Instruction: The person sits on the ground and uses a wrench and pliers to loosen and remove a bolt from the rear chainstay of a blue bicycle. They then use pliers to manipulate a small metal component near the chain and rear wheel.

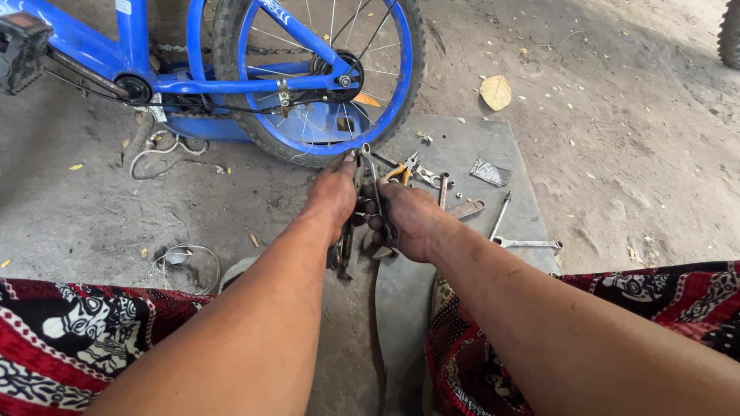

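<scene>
Here, both hands meet over a dark metal bicycle part (348, 239) just in front of the blue bicycle's rear wheel (308, 77). The left hand (333, 194) is clenched around the upper stretch of the part, which hangs down past the fingers toward the ground. The right hand (407, 222) is closed on a slim metal tool (373, 185) whose tip pokes up above the fingers, close to the tyre (what kind of tool it is cannot be told from here). The two hands touch at the knuckles.

Just beyond the right fingers lie yellow-handled pliers (402, 171) on a grey mat (478, 139). Further to the right of those fingers sit several spanners (527, 243), apart from one another. Well beyond them lies a dry leaf (496, 92) on the dirt. Patterned red-and-black cloth (69, 339) covers the knees below both forearms.
</scene>
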